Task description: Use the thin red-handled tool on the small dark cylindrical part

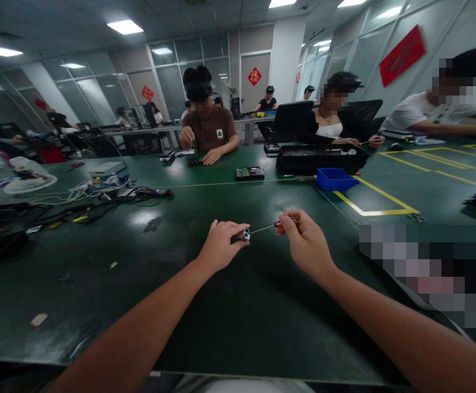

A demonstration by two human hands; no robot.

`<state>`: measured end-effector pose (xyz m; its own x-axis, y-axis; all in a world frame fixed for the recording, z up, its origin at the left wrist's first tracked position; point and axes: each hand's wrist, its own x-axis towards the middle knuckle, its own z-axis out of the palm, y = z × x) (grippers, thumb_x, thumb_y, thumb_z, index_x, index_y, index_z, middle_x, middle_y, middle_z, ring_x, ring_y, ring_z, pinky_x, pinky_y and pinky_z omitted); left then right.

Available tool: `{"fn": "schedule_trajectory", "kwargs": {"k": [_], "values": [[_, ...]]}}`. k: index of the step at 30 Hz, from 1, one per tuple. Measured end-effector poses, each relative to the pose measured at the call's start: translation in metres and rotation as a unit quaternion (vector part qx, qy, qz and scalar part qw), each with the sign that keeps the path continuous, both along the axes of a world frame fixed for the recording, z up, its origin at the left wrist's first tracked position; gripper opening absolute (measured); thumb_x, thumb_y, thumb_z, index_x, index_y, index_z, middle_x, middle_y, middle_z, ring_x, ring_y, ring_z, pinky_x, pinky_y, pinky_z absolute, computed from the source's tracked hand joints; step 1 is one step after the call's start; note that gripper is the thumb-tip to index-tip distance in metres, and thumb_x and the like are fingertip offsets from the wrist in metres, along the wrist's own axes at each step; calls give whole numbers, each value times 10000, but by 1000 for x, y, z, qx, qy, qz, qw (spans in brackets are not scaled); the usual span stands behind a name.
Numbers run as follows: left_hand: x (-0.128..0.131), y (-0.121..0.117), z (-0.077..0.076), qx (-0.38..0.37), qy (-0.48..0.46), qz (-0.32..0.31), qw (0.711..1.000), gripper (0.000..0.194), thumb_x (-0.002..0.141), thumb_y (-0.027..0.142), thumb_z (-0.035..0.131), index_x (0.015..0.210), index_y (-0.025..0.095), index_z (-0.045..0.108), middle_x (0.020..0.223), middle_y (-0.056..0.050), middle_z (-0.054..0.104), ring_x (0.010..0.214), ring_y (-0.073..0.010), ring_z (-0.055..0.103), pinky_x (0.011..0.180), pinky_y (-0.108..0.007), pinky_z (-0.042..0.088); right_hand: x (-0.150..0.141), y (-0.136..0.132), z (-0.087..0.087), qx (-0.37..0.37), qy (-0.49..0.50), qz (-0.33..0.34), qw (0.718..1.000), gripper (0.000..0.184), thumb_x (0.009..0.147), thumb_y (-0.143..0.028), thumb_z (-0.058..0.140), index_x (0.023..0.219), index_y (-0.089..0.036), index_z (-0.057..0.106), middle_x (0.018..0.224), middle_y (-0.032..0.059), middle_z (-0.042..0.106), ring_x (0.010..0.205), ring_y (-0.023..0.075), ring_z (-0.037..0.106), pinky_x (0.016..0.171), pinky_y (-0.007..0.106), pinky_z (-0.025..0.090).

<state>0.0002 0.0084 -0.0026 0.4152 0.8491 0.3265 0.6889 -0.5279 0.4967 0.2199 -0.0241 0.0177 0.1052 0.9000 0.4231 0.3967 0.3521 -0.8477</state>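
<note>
Between the thumb and fingers of my left hand [221, 245] is a short dark cylinder with a silvery open end [244, 234], turned toward the right. The hand covers most of its body, so its exact kind cannot be made out. My right hand [307, 240] grips a screwdriver [262, 228] by its reddish handle. Its thin metal shaft points left, with the tip at the cylinder's open end; whether it touches inside is too small to tell. Both hands are held above the green tabletop [238, 327].
Cables and a pen-like tool [156, 192] lie on the left. Farther off are a circuit-board device [249, 173], a black bin [322, 159] and a blue tray [336, 179]. Yellow tape [385, 213] marks the right side. Across the table a person in brown [217, 128] works; others sit right.
</note>
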Motion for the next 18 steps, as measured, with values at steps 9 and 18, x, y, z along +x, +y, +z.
{"fn": "schedule_trajectory", "kwargs": {"k": [9,18], "values": [[0,1,2,-5,-27,-7,1000,416,860,313,709,1269,274,642,1133,-41,690,1062,-241,584,959,-427,442,1,-1,1,18,-33,-27,999,198,983,-405,479,951,-237,577,844,45,692,782,222,674,718,377,496],[4,-2,2,-50,-144,39,988,304,894,277,642,1187,209,598,1167,-61,661,1057,-219,621,939,-371,495,2,-2,-1,37,-32,-32,998,202,991,-415,480,984,-240,581,872,45,688,804,221,678,732,382,504]]}}
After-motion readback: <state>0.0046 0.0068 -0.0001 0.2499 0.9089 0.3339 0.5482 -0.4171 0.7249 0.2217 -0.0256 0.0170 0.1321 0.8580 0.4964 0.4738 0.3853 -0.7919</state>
